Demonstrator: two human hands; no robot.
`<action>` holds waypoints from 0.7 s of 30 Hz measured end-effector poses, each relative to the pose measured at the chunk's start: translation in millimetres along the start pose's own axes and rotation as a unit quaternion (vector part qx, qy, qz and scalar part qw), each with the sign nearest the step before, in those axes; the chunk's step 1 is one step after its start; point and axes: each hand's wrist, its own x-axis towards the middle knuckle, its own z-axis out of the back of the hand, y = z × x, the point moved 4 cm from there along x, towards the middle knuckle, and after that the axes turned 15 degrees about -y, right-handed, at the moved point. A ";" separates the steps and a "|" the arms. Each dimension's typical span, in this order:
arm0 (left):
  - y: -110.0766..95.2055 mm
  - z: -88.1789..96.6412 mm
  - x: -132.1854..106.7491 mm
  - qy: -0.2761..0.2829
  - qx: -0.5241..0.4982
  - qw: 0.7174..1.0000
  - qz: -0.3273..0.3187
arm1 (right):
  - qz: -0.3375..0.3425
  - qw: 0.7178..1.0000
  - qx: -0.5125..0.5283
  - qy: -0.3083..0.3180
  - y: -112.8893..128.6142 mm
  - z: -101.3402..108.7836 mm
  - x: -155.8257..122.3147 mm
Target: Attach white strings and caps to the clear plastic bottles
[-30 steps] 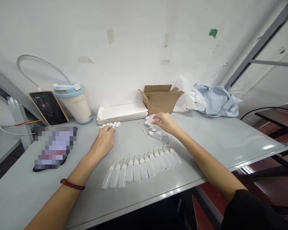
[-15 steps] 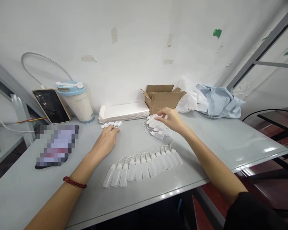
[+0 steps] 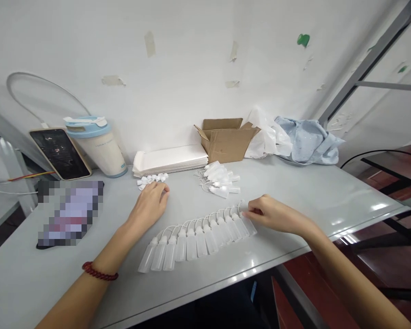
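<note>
A row of several small translucent squeeze bottles (image 3: 195, 240) with tethered caps lies side by side on the grey table (image 3: 294, 201). My right hand (image 3: 270, 214) rests at the right end of the row, fingers pinched on the last bottle (image 3: 249, 224). My left hand (image 3: 150, 205) lies on the table with fingers curled, just in front of a cluster of small white caps (image 3: 150, 179); whether it holds one is hidden. A loose pile of more bottles (image 3: 218, 179) sits behind the row.
Against the wall stand a phone (image 3: 60, 153), a white cup with a blue lid (image 3: 97, 146), a stack of white sheets (image 3: 169, 160), an open cardboard box (image 3: 226, 139), a plastic bag and blue cloth (image 3: 308, 141). A blurred dark object (image 3: 70, 212) lies at left.
My right hand has come from the loose bottle pile near the box down to the right end of the row. My left hand has barely shifted beside the caps.
</note>
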 end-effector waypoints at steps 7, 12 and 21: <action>-17.2 7.2 0.3 0.011 -0.040 0.996 0.080 | -0.035 0.999 -0.011 0.020 0.9 2.8 -9.4; -19.9 11.2 0.8 0.008 -0.051 0.994 0.097 | -0.044 0.998 0.013 0.050 4.0 3.6 -15.4; -28.2 16.0 -1.9 0.001 -0.148 0.978 0.143 | -0.018 1.000 0.017 -0.007 9.6 25.4 8.0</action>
